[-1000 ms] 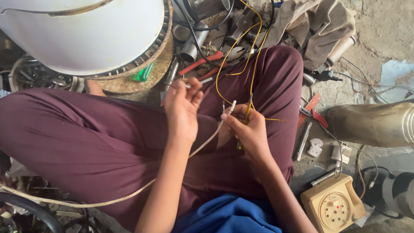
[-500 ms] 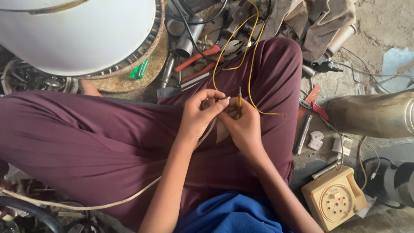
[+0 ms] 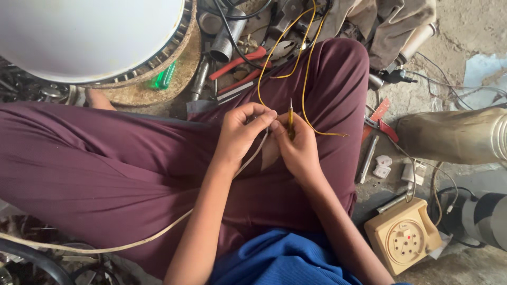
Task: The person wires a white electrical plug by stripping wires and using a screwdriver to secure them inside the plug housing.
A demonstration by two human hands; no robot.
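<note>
Cream cable [image 3: 252, 158] runs from my left hand [image 3: 240, 132] down across my maroon-trousered lap [image 3: 132, 163] toward the lower left edge of view. My left fingers [image 3: 259, 112] are curled closed, pinching the cable's end right at the fingertips. My right hand [image 3: 298, 145] sits just beside it, touching at the fingertips, wrapped shut around a small yellow-handled screwdriver [image 3: 290, 119] that stands nearly upright, tip up. Yellow wires [image 3: 306, 63] loop from the clutter above over my right knee and down to my right hand. Red-handled pliers [image 3: 237, 60] lie on the floor beyond my knees, beside a big white disc [image 3: 84, 31]. A beige round-faced socket box [image 3: 404, 237] rests at the lower right.
</note>
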